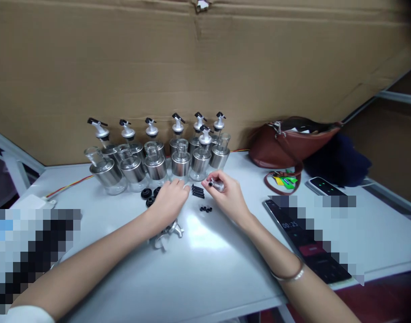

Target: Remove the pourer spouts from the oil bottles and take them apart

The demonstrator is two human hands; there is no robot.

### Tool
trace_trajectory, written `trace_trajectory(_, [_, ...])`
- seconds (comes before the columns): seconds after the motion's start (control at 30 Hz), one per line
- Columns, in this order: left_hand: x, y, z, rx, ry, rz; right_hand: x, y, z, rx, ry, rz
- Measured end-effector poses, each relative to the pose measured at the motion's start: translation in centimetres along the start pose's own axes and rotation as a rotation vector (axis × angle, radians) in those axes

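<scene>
My right hand (230, 195) is closed around a silver metal pourer spout (218, 184), its dark open end turned to the left. Palm down, my left hand (171, 199) has its fingers bent together just left of a row of thin black lever pieces (198, 192); what its fingertips hold, if anything, is hidden. Small black caps (205, 209) lie between the hands. Round black stoppers (146, 193) sit beside my left hand, which partly covers them. Under my left wrist is a pile of silver spout parts (176, 229).
Behind the hands stand two rows of glass bottles with steel sleeves (181, 166), several topped with pourers (152, 128). At right are a brown handbag (292, 143), a dark cloth (339, 159), a white device (326, 186) and a phone with a timer (302, 237). Cardboard (178, 67) closes the back.
</scene>
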State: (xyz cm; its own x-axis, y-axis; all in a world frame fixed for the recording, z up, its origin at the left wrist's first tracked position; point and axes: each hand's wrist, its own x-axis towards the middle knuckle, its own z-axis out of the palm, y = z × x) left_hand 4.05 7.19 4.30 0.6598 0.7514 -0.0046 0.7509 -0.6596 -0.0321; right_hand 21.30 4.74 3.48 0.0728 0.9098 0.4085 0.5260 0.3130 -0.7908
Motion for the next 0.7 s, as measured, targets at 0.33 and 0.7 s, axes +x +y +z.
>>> trace_trajectory(0.33, [0.8, -0.7, -0.1, -0.139, -0.027, -0.047, 0.2, -0.3, -0.8, 0.015, 0.019, 0.007])
trace_trajectory(0.7, [1.5, -0.6, 0.6, -0.331, 0.019, 0.014, 0.5, 0.1, -1.1, 0.004, 0.041, 0.018])
